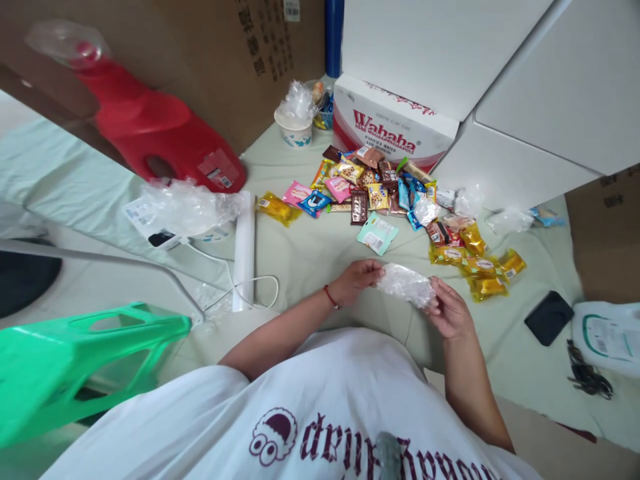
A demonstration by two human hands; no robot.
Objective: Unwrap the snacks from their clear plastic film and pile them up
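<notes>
My left hand [357,280] and my right hand [450,310] both grip a crumpled clear plastic bag [406,285], one at each end, just above the pale green sheet [310,253]. A red string bracelet sits on my left wrist. Beyond my hands lies a heap of wrapped snacks [373,187], with a mint green packet [377,233] closest to me. Several yellow packets [480,270] lie right of the bag.
A Wahaha box [390,123] stands behind the snacks. A paper cup [295,130], red stool [160,133], green stool [75,367], roll of bags [244,247], white cable [250,290], black phone [549,317] and white packet [607,337] surround me.
</notes>
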